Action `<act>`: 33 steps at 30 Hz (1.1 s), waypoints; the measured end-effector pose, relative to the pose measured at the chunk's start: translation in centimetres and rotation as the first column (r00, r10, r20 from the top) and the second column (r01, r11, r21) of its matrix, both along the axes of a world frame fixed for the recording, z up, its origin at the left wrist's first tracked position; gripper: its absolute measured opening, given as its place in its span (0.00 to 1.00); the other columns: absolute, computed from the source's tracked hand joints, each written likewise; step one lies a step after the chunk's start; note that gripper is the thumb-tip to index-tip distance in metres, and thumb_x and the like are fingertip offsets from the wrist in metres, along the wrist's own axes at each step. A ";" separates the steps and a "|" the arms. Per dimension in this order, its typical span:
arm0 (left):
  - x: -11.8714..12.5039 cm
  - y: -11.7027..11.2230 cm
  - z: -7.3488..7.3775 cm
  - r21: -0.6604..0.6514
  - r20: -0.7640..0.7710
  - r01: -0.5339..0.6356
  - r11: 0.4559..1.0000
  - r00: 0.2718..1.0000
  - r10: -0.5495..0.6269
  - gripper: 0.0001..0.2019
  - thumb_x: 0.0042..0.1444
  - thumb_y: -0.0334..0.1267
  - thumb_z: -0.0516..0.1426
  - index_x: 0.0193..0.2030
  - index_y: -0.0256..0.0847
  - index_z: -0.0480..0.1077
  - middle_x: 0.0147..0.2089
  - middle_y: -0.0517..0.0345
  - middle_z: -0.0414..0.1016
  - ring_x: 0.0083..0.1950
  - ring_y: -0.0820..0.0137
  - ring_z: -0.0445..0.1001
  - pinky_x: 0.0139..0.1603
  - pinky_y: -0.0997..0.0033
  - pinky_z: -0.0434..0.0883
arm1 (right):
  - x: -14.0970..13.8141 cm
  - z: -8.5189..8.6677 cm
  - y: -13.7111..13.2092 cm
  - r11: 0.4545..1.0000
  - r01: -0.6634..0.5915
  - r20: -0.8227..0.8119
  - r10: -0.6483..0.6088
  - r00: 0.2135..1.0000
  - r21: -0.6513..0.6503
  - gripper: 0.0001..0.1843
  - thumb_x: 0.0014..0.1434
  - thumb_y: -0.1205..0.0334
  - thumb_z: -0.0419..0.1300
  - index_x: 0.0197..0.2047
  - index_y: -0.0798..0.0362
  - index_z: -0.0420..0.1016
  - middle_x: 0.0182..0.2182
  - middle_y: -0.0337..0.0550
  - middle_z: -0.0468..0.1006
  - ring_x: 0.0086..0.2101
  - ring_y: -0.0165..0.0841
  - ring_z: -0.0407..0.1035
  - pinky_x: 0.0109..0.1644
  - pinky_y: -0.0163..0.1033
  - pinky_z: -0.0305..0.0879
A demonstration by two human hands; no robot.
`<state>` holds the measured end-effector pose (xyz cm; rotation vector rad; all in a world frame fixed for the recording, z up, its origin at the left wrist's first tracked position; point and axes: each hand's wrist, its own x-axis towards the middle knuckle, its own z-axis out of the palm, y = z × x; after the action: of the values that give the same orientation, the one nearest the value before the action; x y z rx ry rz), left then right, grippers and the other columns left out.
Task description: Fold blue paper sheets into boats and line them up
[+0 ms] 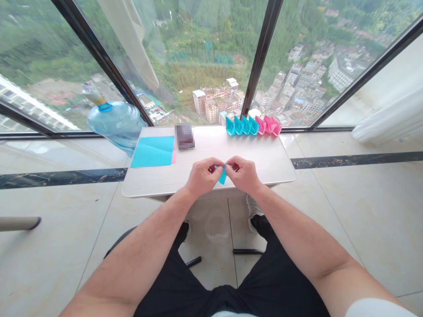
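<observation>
Between both hands, over the near edge of the table, is a small folded piece of blue paper (pixel 222 177). My left hand (pixel 204 175) is closed, pinching it from the left side. From the right, my right hand (pixel 242 172) pinches its top with thumb and fingers. Most of the paper's upper part is hidden behind the fingers. A row of folded blue paper shapes (pixel 242 127) stands at the table's far edge, continued on the right by pink folded paper shapes (pixel 268 126). Flat blue paper sheets (pixel 153 151) lie at the left, with pink paper (pixel 174 154) showing underneath.
The white table (pixel 264 160) stands against a large window. A dark, blurred-out object (pixel 185 136) lies near its far edge. Left of the table is a big water bottle (pixel 114 121). A white curtain (pixel 393 114) hangs at the right. My legs are below the near edge.
</observation>
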<state>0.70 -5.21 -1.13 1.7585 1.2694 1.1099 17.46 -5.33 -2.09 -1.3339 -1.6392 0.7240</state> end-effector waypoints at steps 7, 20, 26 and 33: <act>0.2 0.2 -0.2 -0.098 0.061 -0.004 0.995 0.998 0.010 0.08 0.54 0.40 0.60 0.35 0.40 0.79 0.31 0.58 0.80 0.32 0.70 0.74 0.35 0.71 0.69 | -0.1 0.0 0.0 1.000 0.010 0.044 -0.011 0.999 0.016 0.04 0.54 0.61 0.60 0.32 0.50 0.76 0.25 0.36 0.78 0.26 0.30 0.69 0.34 0.37 0.66; -0.1 0.7 -0.6 -0.133 0.085 0.031 0.991 0.996 -0.020 0.08 0.54 0.41 0.61 0.34 0.40 0.78 0.32 0.57 0.80 0.34 0.68 0.76 0.37 0.70 0.72 | 0.1 0.5 0.3 0.982 -0.092 -0.217 0.054 0.975 -0.168 0.06 0.49 0.61 0.62 0.32 0.52 0.76 0.24 0.38 0.78 0.26 0.32 0.72 0.29 0.36 0.69; 0.1 0.3 -0.2 -0.087 0.022 0.008 0.996 1.000 -0.006 0.07 0.55 0.41 0.60 0.31 0.40 0.75 0.28 0.59 0.76 0.31 0.71 0.72 0.34 0.72 0.70 | 0.3 0.9 0.3 0.951 -0.191 -0.349 0.097 0.932 -0.245 0.07 0.49 0.61 0.64 0.32 0.54 0.77 0.22 0.38 0.78 0.24 0.32 0.74 0.26 0.36 0.71; -0.7 0.9 -0.7 0.035 -0.133 0.063 0.997 0.989 -0.058 0.06 0.54 0.36 0.59 0.36 0.41 0.77 0.35 0.58 0.78 0.31 0.73 0.71 0.35 0.71 0.70 | 0.5 0.6 0.3 0.975 -0.150 -0.287 0.099 0.953 -0.162 0.07 0.52 0.59 0.65 0.31 0.54 0.77 0.22 0.38 0.78 0.25 0.31 0.73 0.29 0.36 0.71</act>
<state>0.02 -4.28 -1.82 1.9147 1.2707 1.0046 17.95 -5.04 -1.54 -1.1965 -1.4667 1.1088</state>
